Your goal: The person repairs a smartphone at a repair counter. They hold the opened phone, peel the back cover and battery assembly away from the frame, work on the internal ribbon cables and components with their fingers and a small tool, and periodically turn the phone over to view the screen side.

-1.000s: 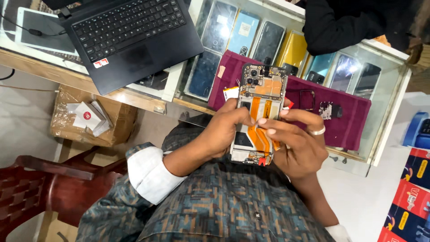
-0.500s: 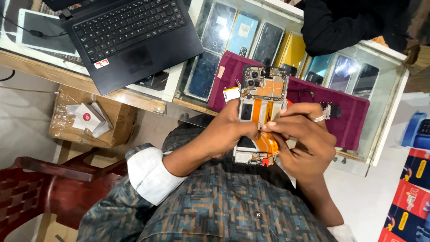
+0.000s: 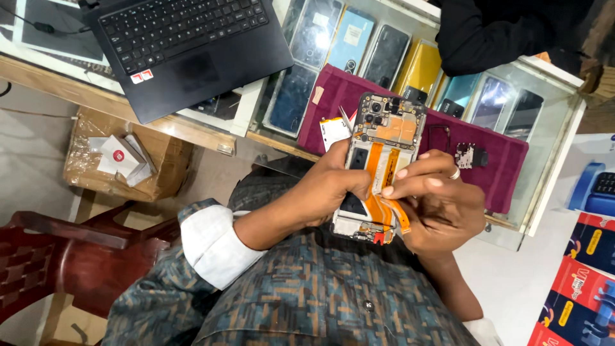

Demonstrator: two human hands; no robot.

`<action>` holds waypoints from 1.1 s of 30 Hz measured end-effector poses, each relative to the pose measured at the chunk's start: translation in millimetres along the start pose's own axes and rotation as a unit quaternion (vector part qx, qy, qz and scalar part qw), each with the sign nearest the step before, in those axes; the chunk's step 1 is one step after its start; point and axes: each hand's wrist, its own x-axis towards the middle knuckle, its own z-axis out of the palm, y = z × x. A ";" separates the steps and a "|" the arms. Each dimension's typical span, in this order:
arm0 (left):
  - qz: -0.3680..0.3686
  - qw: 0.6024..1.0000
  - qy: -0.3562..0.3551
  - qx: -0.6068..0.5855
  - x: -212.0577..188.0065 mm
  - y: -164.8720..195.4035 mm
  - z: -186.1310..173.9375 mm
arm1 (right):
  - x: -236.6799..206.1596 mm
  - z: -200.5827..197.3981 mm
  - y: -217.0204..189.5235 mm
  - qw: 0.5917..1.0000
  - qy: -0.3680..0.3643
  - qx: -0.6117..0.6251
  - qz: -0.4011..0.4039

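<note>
My left hand [image 3: 327, 192] grips an opened phone [image 3: 384, 131] by its left edge, back cover off and circuit board and camera modules showing. The phone is held upright over my lap, in front of a maroon cloth [image 3: 349, 90]. My right hand [image 3: 442, 211], a ring on one finger, cups the phone's lower right side. Its thumb and fingertips pinch the orange flex cable [image 3: 373, 163] running down the middle. The phone's lower end is partly hidden by my fingers.
A glass display case [image 3: 551, 122] holds several phones under the cloth; a small loose part [image 3: 471, 156] lies on the cloth. A black laptop [image 3: 186, 45] sits at upper left. A cardboard box [image 3: 122, 160] and red chair [image 3: 51, 256] are left. A person's dark sleeve [image 3: 500, 32] is above.
My right hand's fingers have slid from lying across the phone to a pinch on the orange cable at mid-height. The phone has stayed roughly in place.
</note>
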 end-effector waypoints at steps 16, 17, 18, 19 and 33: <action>0.064 0.994 -0.074 0.041 -18.8 26.5 13.5 | 23.6 -5.4 -50.5 0.964 -0.075 -0.253 0.039; 0.077 0.992 -0.072 0.069 -20.7 29.6 14.7 | 25.1 -5.8 -55.4 0.960 -0.080 -0.265 0.048; 0.092 0.988 -0.070 0.098 -22.4 32.8 15.8 | 26.3 -5.9 -58.9 0.955 -0.084 -0.277 0.056; 0.107 0.984 -0.067 0.127 -23.5 35.5 17.3 | 27.8 -6.2 -60.5 0.955 -0.088 -0.278 0.059; 0.169 0.966 -0.044 0.192 -36.8 33.6 22.7 | -4.0 -7.1 -40.4 0.954 -0.009 -0.289 -0.079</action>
